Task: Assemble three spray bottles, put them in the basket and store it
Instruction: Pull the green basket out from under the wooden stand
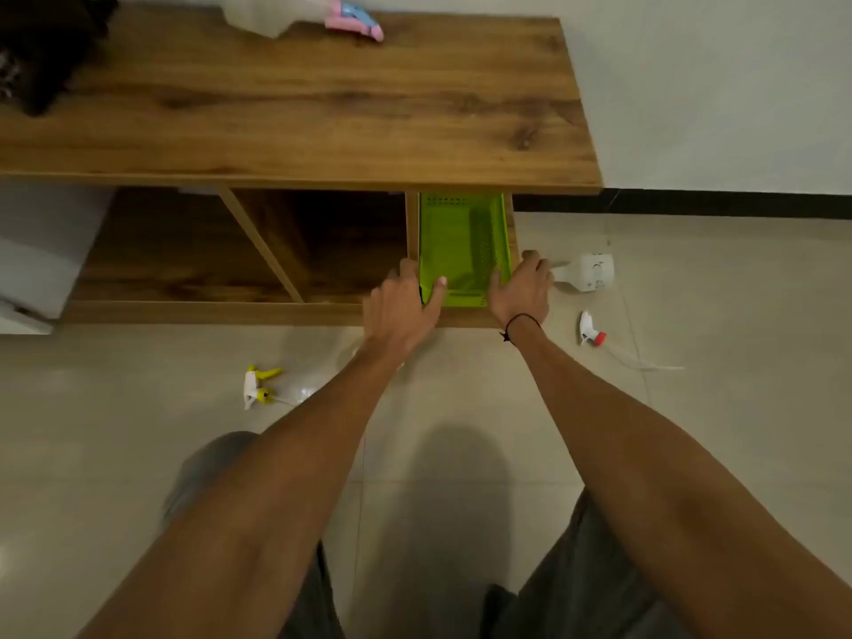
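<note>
**tilefloor_99:** Hands first, since you asked. Left hand (405, 302) was wrapped over the near left corner of the basket (461, 251), thumb inside the rim. Right hand (523, 288) gripped the near right corner the same way, fingers down the outer side. Both were closed on it.

**mopbucket:** And the basket was where?

**tilefloor_99:** Green, slotted, looked empty, sitting in the narrow rightmost bay of the wooden shelf (322, 131), near end at the front edge.

**mopbucket:** Bottles?

**tilefloor_99:** Scattered. White bottle (588, 272) lay on the floor just right of the right hand. Red-tipped sprayer (592, 332) with its tube was near it. Yellow sprayer (258, 385) lay on the tiles left of the left forearm, next to something clear I couldn't make out. Pink-and-blue spray bottle (299, 13) lay on top of the shelf, far back.
</note>
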{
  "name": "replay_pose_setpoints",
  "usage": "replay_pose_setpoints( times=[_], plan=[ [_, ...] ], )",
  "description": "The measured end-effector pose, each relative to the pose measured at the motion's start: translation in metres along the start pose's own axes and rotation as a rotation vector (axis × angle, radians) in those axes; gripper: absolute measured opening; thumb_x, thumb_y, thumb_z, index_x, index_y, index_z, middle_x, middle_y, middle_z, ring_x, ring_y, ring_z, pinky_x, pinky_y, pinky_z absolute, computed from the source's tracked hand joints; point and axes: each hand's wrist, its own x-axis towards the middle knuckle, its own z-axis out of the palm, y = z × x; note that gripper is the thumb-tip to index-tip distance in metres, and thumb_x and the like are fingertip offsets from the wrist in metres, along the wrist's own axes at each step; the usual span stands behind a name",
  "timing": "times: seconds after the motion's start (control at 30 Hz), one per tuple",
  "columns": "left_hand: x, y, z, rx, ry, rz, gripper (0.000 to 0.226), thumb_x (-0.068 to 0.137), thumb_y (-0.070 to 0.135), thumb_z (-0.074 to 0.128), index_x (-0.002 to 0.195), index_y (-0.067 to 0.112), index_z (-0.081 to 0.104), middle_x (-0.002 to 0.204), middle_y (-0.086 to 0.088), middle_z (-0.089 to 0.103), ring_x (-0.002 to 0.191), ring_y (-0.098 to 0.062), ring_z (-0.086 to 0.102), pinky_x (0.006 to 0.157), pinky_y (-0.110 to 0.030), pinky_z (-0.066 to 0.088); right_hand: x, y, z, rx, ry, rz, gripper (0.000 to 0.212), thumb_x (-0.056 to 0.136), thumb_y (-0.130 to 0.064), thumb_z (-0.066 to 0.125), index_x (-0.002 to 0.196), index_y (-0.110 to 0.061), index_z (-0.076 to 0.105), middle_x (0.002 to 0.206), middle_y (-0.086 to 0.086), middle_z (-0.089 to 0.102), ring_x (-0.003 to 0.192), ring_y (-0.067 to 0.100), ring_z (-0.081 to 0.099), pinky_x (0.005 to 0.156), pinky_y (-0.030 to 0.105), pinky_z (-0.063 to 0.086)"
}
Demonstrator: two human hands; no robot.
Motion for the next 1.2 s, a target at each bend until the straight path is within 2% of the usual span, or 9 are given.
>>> replay_pose_setpoints(
  times=[0.07,0.17,0.4,0.57,0.7,0.8,0.87,1.0,1.2],
  plan=[
    [0.003,-0.007,0.017,-0.038,-0.011,-0.064,0.05,0.105,0.056,0.046,0.122,0.011,0.058,0.104,-0.013,0.073,0.093,-0.038,0.074,0.075,-0.045,0.06,0.012,0.003,0.015,0.055,-0.106,0.137,0.05,0.098,-0.031,0.065,0.136,-0.004,0.044,0.137,0.018,0.052,0.128,0.038,0.052,0.094,0.051,0.054],
    [0.008,-0.012,0.04,-0.054,-0.085,-0.127,0.049,0.106,0.054,0.047,0.116,0.008,0.06,0.105,-0.015,0.074,0.098,-0.04,0.073,0.078,-0.046,0.059,0.031,0.008,0.033,0.144,-0.247,0.26,0.041,0.095,-0.013,0.063,0.132,-0.006,0.045,0.118,0.015,0.058,0.105,0.036,0.061,0.079,0.044,0.054],
    [0.02,-0.013,0.071,-0.031,-0.129,-0.181,0.053,0.105,0.058,0.048,0.122,0.009,0.042,0.091,-0.005,0.067,0.086,-0.033,0.072,0.066,-0.036,0.042,0.043,0.017,0.055,0.142,-0.174,0.283,0.029,0.092,0.002,0.054,0.115,-0.012,0.043,0.079,-0.001,0.042,0.086,0.029,0.052,0.072,0.037,0.044],
    [0.02,-0.003,0.077,-0.117,-0.128,-0.287,0.058,0.105,0.061,0.044,0.128,0.008,0.037,0.087,-0.001,0.059,0.074,-0.025,0.057,0.064,-0.035,0.038,0.039,0.019,0.043,0.127,-0.217,0.282,0.041,0.093,0.001,0.054,0.133,-0.005,0.046,0.118,0.017,0.059,0.104,0.036,0.06,0.076,0.038,0.045],
    [0.022,0.006,0.076,-0.219,-0.257,-0.369,0.061,0.106,0.053,0.05,0.139,0.005,0.035,0.111,-0.008,0.069,0.096,-0.031,0.067,0.072,-0.039,0.043,0.026,0.037,0.022,0.113,-0.219,0.306,0.034,0.094,0.002,0.049,0.127,-0.003,0.048,0.127,0.022,0.058,0.108,0.041,0.061,0.077,0.042,0.052],
    [0.018,0.01,0.078,-0.229,-0.419,-0.329,0.055,0.107,0.041,0.052,0.146,0.003,0.044,0.138,-0.019,0.064,0.127,-0.041,0.062,0.097,-0.045,0.052,0.009,0.055,0.007,0.225,-0.23,0.356,0.034,0.095,0.006,0.044,0.126,-0.006,0.05,0.127,0.022,0.057,0.107,0.047,0.064,0.078,0.059,0.064],
    [0.009,0.012,0.077,-0.252,-0.457,-0.273,0.042,0.105,0.031,0.052,0.14,0.007,0.051,0.136,-0.02,0.064,0.127,-0.043,0.061,0.103,-0.048,0.052,-0.008,0.067,-0.004,0.252,-0.239,0.375,0.034,0.095,0.006,0.044,0.126,-0.007,0.049,0.127,0.022,0.057,0.106,0.05,0.065,0.074,0.062,0.064],
    [-0.01,0.013,0.078,-0.346,-0.496,-0.184,0.044,0.099,0.016,0.053,0.143,0.016,0.052,0.135,-0.018,0.065,0.122,-0.042,0.063,0.098,-0.048,0.058,-0.052,0.093,-0.017,0.313,-0.231,0.436,0.031,0.092,0.01,0.046,0.12,-0.005,0.048,0.124,0.022,0.054,0.1,0.049,0.065,0.068,0.061,0.064],
    [-0.058,0.007,0.091,-0.43,-0.708,-0.024,0.074,0.096,0.005,0.052,0.159,0.037,0.031,0.122,-0.009,0.063,0.092,-0.034,0.072,0.065,-0.048,0.068,-0.13,0.13,-0.021,0.28,-0.135,0.557,0.031,0.087,0.009,0.051,0.112,-0.008,0.045,0.113,0.022,0.054,0.092,0.05,0.066,0.066,0.059,0.064]
  ],
)
